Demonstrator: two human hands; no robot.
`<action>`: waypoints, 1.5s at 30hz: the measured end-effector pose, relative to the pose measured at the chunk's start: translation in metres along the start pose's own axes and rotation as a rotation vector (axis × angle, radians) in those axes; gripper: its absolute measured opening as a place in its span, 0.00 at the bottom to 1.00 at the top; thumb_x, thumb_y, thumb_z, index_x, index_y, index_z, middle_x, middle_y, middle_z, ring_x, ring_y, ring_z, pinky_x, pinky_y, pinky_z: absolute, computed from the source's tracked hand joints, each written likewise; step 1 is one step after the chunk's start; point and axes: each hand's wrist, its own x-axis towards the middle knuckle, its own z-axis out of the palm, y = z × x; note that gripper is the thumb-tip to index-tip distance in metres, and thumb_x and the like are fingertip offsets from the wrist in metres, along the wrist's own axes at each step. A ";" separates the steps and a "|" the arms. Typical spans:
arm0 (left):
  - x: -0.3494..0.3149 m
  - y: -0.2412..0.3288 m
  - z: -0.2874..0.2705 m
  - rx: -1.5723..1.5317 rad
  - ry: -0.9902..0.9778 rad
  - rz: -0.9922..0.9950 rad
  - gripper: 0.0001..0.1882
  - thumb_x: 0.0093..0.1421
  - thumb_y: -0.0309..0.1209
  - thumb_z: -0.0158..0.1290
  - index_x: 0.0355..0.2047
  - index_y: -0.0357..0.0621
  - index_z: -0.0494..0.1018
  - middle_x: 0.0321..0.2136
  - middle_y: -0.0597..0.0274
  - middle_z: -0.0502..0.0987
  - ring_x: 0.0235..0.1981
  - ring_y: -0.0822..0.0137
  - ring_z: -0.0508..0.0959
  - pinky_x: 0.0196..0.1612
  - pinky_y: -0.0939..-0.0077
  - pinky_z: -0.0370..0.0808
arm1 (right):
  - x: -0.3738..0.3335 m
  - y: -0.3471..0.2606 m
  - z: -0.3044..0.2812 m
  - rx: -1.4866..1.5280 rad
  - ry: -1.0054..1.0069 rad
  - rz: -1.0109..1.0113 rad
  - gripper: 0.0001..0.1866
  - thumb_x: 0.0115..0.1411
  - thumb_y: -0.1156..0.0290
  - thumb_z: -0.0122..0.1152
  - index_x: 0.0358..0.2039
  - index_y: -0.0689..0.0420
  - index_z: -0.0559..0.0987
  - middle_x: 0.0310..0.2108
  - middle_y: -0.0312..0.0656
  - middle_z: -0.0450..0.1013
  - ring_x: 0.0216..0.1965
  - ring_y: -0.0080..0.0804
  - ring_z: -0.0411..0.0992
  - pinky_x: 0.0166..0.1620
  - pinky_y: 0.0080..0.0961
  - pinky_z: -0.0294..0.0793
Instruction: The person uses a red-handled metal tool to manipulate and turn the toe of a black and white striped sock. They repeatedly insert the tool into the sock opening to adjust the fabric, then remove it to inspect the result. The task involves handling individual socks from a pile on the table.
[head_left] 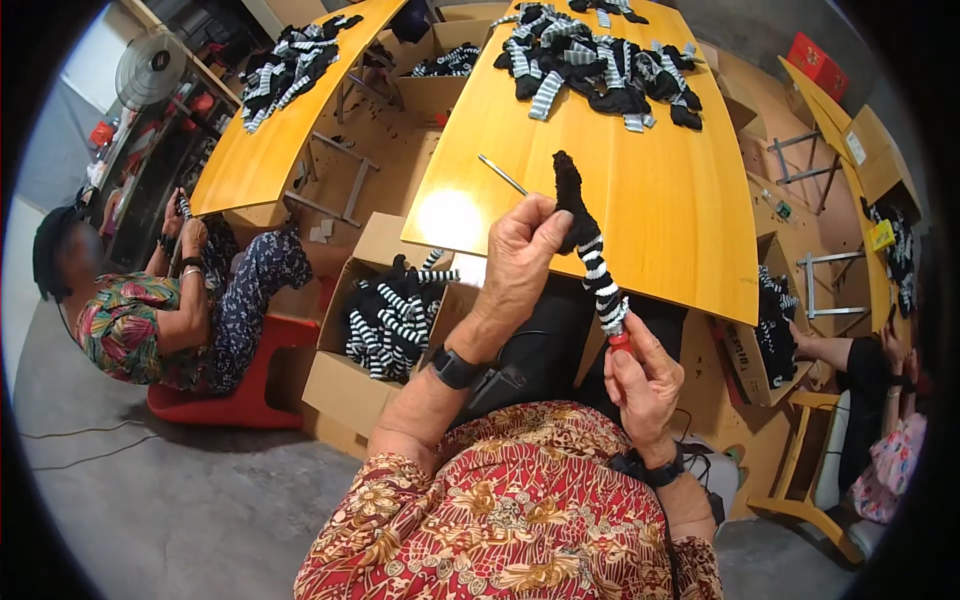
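A black sock with a black-and-white striped leg point(597, 270) stretches between my two hands above the near edge of the table. My left hand point(520, 245) is closed, pinching the sock's black part between thumb and fingers. A thin metal rod point(502, 173) sticks out up and to the left from behind that hand; its other end is hidden. Lower right, my right hand point(645, 385) is closed at the striped end of the sock. A small red piece point(620, 342) shows at its fingertips, and I cannot tell what it is.
On the yellow table point(470, 190) lies a heap of socks point(600, 65) at the far end. A cardboard box point(345, 385) of striped socks stands left of my lap, another box point(745, 350) at right. One person point(150, 310) sits left, another point(890, 440) right.
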 end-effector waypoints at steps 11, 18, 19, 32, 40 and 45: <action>0.007 0.042 -0.017 0.023 -0.016 -0.020 0.12 0.65 0.31 0.52 0.45 0.37 0.74 0.32 0.68 0.78 0.35 0.78 0.76 0.43 0.83 0.72 | 0.022 -0.026 -0.024 -0.539 -0.194 -0.364 0.21 0.53 0.82 0.60 0.51 0.65 0.75 0.27 0.41 0.72 0.26 0.25 0.69 0.31 0.19 0.68; 0.015 0.023 -0.024 -0.039 0.025 -0.018 0.06 0.63 0.29 0.55 0.33 0.39 0.75 0.26 0.72 0.75 0.27 0.82 0.72 0.33 0.87 0.71 | 0.006 -0.026 -0.020 -0.334 -0.162 0.011 0.22 0.58 0.80 0.56 0.54 0.64 0.73 0.33 0.35 0.74 0.27 0.16 0.67 0.30 0.14 0.67; 0.016 0.020 -0.023 -0.048 0.041 -0.011 0.06 0.63 0.29 0.55 0.32 0.39 0.75 0.25 0.73 0.74 0.26 0.83 0.71 0.32 0.88 0.70 | 0.004 -0.024 -0.016 -0.293 -0.152 0.030 0.22 0.58 0.80 0.56 0.55 0.64 0.73 0.33 0.35 0.74 0.27 0.15 0.66 0.29 0.14 0.67; 0.025 0.017 0.001 0.011 -0.011 -0.055 0.05 0.61 0.28 0.56 0.31 0.39 0.75 0.25 0.75 0.75 0.27 0.84 0.71 0.33 0.88 0.69 | -0.002 -0.002 -0.007 0.052 -0.051 0.013 0.22 0.64 0.77 0.53 0.59 0.61 0.69 0.28 0.38 0.71 0.20 0.16 0.62 0.23 0.14 0.63; 0.021 0.006 0.013 -0.047 0.008 0.016 0.04 0.61 0.28 0.56 0.30 0.43 0.74 0.25 0.77 0.72 0.27 0.84 0.68 0.32 0.88 0.65 | 0.009 0.004 0.002 -0.020 0.034 -0.084 0.21 0.63 0.75 0.54 0.57 0.63 0.70 0.28 0.37 0.72 0.20 0.15 0.63 0.22 0.13 0.62; 0.021 0.011 -0.002 -0.053 0.074 -0.050 0.03 0.62 0.27 0.55 0.30 0.44 0.74 0.26 0.76 0.73 0.27 0.83 0.69 0.33 0.88 0.66 | 0.014 -0.009 -0.007 -0.200 -0.047 -0.023 0.21 0.61 0.77 0.55 0.56 0.62 0.71 0.29 0.35 0.72 0.20 0.14 0.62 0.22 0.13 0.63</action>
